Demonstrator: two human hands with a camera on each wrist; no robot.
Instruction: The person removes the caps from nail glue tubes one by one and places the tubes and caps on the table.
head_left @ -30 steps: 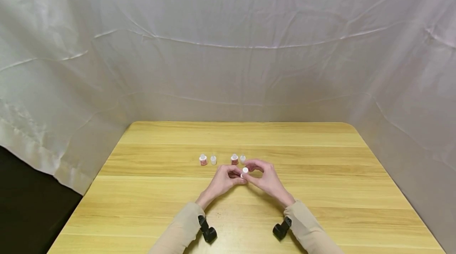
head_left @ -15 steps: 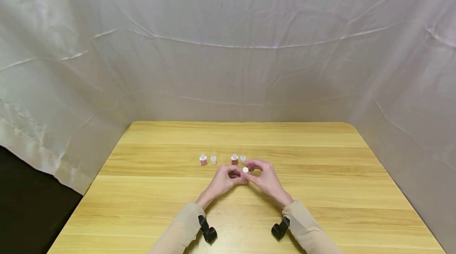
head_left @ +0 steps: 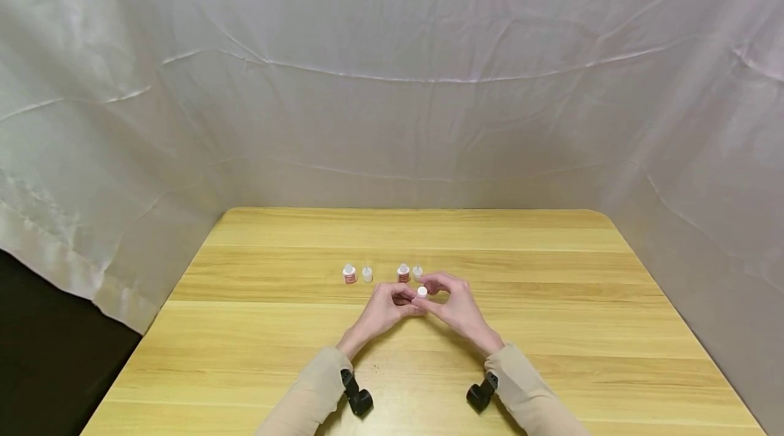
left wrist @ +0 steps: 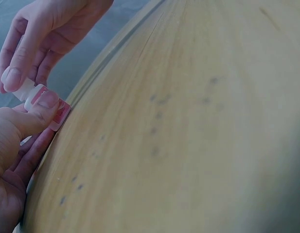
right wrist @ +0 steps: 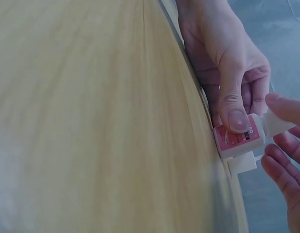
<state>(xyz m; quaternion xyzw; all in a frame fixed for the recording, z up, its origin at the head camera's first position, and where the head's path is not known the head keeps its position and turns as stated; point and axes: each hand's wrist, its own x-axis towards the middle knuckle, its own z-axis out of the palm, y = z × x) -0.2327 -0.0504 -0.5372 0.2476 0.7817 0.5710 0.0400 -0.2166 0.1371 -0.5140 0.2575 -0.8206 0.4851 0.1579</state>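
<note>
My left hand (head_left: 381, 307) grips a small white bottle (right wrist: 254, 132) with a pink-red label, its thumb lying across the label in both wrist views. The bottle stands low at the tabletop. At its top, my right hand (head_left: 458, 308) pinches the white cap (head_left: 422, 292) between thumb and fingers. Behind the hands stands a similar bottle (head_left: 403, 274) with a bare pale nozzle, and beside it a loose white cap (head_left: 418, 272) close to my right fingertips. Farther left are another uncapped bottle (head_left: 349, 275) and its neighbouring white cap (head_left: 367, 275), a thin pin pointing up from it.
The wooden table (head_left: 245, 327) extends around both hands. Pale grey cloth (head_left: 392, 123) hangs behind it and along both sides. Each sleeved wrist carries a black camera, one on the left (head_left: 358, 395) and one on the right (head_left: 482, 392).
My right hand and wrist have shifted very slightly left, and the right thumb now covers more of the area below the cap. The left hand and standing bottles have stayed put.
</note>
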